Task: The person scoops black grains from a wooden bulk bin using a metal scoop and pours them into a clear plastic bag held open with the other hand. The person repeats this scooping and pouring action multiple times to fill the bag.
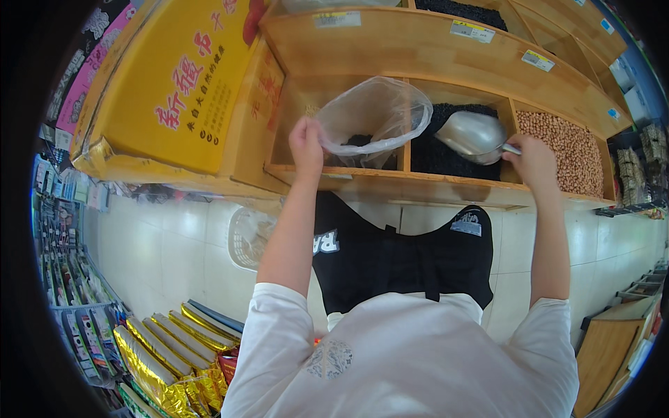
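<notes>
My left hand (307,146) grips the rim of a clear plastic bag (376,120), which hangs with its mouth wide above the left compartment of a wooden bin (444,180). A small dark heap shows through or below the bag; whether it lies inside the bag, I cannot tell. The handle of a metal scoop (473,136) is in my right hand (530,157). The scoop is over the middle compartment, which holds black grains or beans (454,164). No load is visible on the scoop. Light brown peanuts or beans (559,151) fill much of the right compartment.
A large yellow carton (183,94) stands left of the bin. Higher wooden bins with price tags rise behind. On the tiled floor is a white plastic basket (243,240). Gold packs (162,355) stand at the lower left, and a wooden box (609,355) at the lower right.
</notes>
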A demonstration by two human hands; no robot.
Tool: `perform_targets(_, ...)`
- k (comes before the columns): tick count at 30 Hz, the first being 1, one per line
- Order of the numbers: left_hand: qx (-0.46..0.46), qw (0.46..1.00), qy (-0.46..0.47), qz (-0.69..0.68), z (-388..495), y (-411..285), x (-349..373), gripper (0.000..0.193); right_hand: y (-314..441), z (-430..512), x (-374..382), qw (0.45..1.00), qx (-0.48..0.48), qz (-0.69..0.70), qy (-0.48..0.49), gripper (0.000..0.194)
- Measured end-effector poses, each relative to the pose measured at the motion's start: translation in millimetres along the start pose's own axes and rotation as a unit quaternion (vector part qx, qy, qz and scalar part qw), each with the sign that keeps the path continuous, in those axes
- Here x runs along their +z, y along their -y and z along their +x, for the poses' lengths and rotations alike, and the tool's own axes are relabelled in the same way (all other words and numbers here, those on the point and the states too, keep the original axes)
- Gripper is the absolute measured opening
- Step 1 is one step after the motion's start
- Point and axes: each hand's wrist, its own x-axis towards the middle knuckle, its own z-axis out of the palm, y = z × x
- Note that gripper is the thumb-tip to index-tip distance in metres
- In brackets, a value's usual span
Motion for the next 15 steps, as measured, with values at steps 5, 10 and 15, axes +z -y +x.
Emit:
perform_targets(5, -0.027, 1.000, 0.004, -0.015, 1, 2, -1, 0.031, 6, 11, 70, 0.994, -0.001, 0.096, 0.043, 0.025)
perform_targets(10, -0.011, 1.000, 0.002, -0.003, 0, 1, 0, 0.031, -4, 14, 108, 0.967, 0.047, 0.236, 0.081, 0.028)
perform_targets(15, -0.023, 1.000, -0.004, -0.021, 2, 2, -1, 0.031, -24, 19, 130, 0.936, 0.081, 0.336, 0.073, 0.028)
